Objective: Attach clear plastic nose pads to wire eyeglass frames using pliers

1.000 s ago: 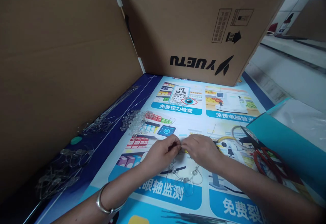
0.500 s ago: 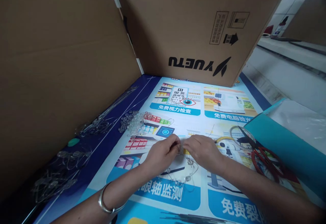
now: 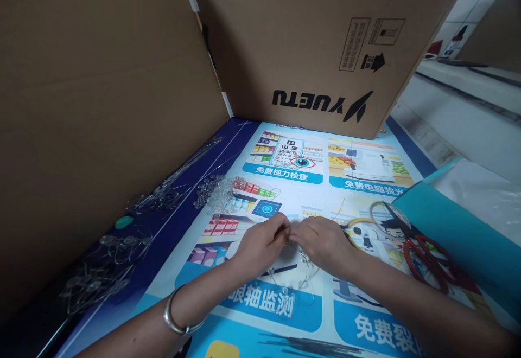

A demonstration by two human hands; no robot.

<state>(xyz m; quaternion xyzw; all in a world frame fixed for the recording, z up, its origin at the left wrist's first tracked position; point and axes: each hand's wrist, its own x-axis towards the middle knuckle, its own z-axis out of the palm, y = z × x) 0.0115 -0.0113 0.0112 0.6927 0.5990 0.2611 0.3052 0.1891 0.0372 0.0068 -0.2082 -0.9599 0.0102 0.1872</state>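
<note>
Fingertips of the left hand (image 3: 262, 241) and right hand (image 3: 321, 241) meet, pinched shut on a thin clear wire strand (image 3: 291, 282) strung with beads, which loops down onto the printed mat (image 3: 366, 184) near its middle. A loosened pinch could let a bead slide off — and it might roll toward the bead pile (image 3: 215, 192) by the mat's left edge.

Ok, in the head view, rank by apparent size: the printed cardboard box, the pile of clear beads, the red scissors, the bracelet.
1. cardboard box, by far largest.
2. red scissors.
3. Pile of clear beads and bracelet: look alike, and the bracelet is nearer the camera, so unranked.
</note>
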